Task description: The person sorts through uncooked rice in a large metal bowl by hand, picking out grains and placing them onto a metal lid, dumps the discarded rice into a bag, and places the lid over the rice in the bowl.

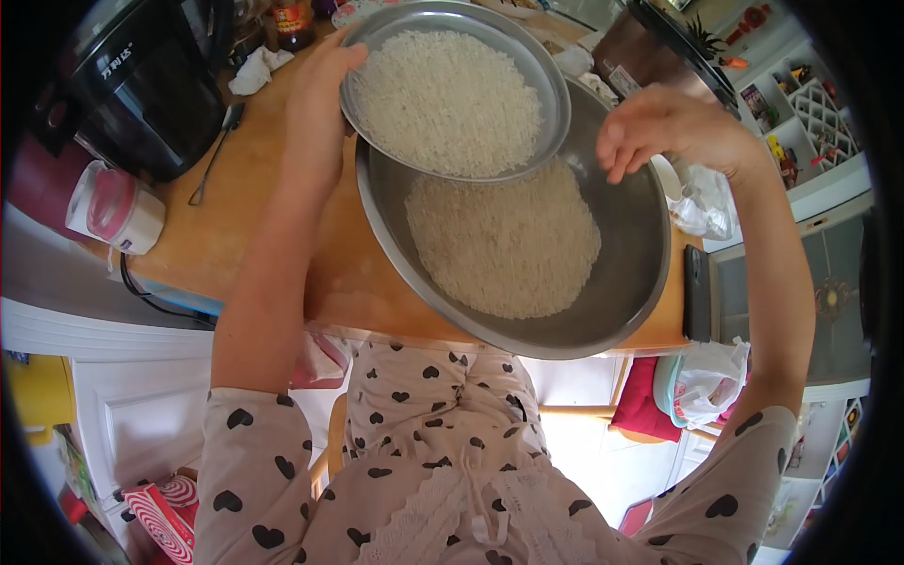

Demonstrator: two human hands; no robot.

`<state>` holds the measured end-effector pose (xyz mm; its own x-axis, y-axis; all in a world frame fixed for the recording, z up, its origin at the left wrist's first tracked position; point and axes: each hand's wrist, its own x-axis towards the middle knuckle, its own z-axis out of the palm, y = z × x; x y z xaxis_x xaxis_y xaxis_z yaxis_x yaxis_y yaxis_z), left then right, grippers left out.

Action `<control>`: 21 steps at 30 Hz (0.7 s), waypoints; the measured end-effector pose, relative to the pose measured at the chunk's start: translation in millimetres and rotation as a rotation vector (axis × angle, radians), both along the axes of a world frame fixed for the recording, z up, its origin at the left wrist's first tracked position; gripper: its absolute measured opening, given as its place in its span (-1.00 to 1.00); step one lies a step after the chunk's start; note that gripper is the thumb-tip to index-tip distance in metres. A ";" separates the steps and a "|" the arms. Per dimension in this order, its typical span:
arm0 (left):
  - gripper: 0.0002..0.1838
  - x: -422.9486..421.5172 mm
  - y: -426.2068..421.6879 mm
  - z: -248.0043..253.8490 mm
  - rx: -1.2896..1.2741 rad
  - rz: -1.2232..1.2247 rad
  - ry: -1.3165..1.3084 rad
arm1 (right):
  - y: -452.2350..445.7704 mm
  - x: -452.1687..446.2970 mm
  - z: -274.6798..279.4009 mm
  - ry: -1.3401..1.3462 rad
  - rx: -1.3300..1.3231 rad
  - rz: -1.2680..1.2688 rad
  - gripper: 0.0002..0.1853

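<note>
My left hand [325,104] grips the left rim of a round, shallow metal plate [562,122]. White rice [447,99] covers most of that plate, which is held over the back left of a large metal basin [631,235]. More rice [508,245] lies spread on the basin's bottom, partly hidden by the plate. Above the basin's right side hovers my right hand [659,132], apart from the plate. Its fingers are bent and drawn together in a loose pinch; whatever may be between them is too small to make out.
The basin stands on a wooden table [254,221]. At the left are a black appliance [141,85], a white-and-pink container [118,207] and a thin metal utensil [215,155]. A brown pot-like appliance [650,52] stands behind, and a dark phone-like object [697,292] lies at the right edge.
</note>
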<state>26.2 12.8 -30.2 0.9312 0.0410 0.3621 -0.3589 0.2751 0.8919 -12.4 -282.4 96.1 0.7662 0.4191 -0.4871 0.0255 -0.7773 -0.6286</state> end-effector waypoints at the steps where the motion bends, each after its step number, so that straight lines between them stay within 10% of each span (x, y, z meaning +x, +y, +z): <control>1: -0.49 -1.0 0.3 1.1 0.010 0.000 0.004 | -3.7 -3.7 -11.2 0.031 -0.092 0.024 -0.64; 7: -0.47 -3.1 -1.0 1.3 -0.109 -0.039 0.064 | 24.3 -25.8 -67.8 -0.047 -0.546 0.105 -0.56; 16: -0.46 -4.9 0.5 2.4 -0.061 0.022 0.088 | 84.9 -49.4 -57.7 -0.006 -0.216 0.275 -0.61; 21: -0.46 -0.9 -0.1 1.9 -0.118 -0.023 0.097 | 84.1 -54.4 -114.4 -0.694 0.007 0.492 -0.60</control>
